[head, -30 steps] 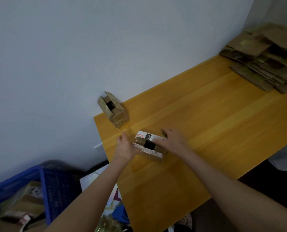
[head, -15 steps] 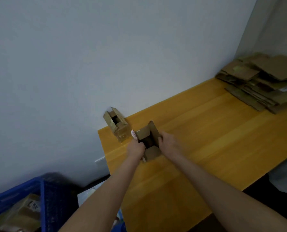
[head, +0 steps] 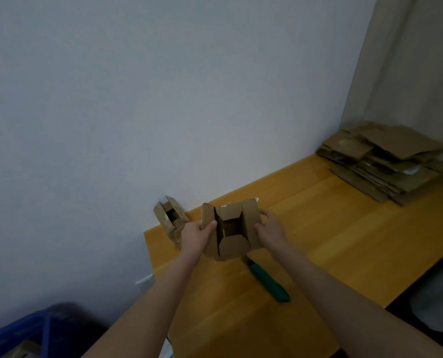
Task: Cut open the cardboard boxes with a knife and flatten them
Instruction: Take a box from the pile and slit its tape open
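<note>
The cardboard box [head: 230, 228] hangs over the left end of the tabletop [head: 344, 241], flaps spread, open mouth facing the person; the left hand [head: 194, 236] pinches its left flap, the right hand [head: 269, 228] grips its right side. The green-handled knife [head: 267, 280] lies just nearside of it, handle pointing near-right, closer to the right hand.

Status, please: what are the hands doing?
Left hand, right hand grip small brown cardboard box, flaps open. Green-handled knife idle on yellow wooden table. Nothing blocking.

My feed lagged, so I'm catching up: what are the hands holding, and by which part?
The open cardboard box: left hand pinches its left flap, right hand grips its right flap. The knife lies unheld.
</note>
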`<action>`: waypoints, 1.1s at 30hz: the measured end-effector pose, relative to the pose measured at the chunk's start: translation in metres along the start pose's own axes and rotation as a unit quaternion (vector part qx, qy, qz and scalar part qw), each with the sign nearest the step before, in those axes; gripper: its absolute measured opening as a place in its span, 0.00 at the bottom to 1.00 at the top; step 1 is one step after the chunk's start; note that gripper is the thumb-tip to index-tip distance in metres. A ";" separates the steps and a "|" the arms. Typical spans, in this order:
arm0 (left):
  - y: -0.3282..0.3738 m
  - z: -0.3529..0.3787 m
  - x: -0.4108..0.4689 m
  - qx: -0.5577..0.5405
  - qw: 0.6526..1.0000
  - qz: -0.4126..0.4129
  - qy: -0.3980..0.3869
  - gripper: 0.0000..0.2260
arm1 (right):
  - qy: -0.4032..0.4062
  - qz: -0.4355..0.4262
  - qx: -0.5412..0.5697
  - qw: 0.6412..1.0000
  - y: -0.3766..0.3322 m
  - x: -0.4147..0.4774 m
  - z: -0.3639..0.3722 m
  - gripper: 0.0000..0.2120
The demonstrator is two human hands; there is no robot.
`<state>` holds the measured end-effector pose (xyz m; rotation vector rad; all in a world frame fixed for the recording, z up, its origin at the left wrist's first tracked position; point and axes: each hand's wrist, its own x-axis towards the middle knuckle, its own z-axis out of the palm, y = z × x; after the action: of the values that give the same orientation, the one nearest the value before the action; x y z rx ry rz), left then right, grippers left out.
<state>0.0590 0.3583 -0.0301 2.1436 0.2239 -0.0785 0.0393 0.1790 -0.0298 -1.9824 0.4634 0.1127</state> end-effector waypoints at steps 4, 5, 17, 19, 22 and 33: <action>0.015 0.012 0.004 0.146 0.988 0.042 0.009 0.18 | 0.070 -0.111 -0.266 0.955 -0.008 -0.001 0.002 0.38; 0.019 0.013 0.003 0.174 0.983 0.057 0.009 0.19 | 0.080 -0.137 -0.330 0.931 -0.009 -0.001 0.002 0.41; 0.029 0.009 0.008 0.387 0.900 0.201 -0.026 0.14 | -0.029 -0.214 -0.338 0.916 0.000 0.009 -0.011 0.12; 0.026 0.009 0.007 0.374 0.907 0.195 -0.009 0.14 | -0.010 -0.183 -0.282 0.942 -0.003 0.008 -0.008 0.11; 0.022 0.012 -0.001 0.247 0.959 0.115 0.083 0.15 | 0.030 -0.158 -0.262 0.952 -0.003 0.004 0.004 0.11; -0.010 0.024 0.004 -0.029 0.990 -0.120 0.062 0.36 | 0.050 -0.200 -0.141 0.968 0.002 -0.011 0.018 0.09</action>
<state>0.0617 0.3447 -0.0522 2.0570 0.5502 -0.0766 0.0304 0.1968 -0.0366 -2.3300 0.1058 -0.1852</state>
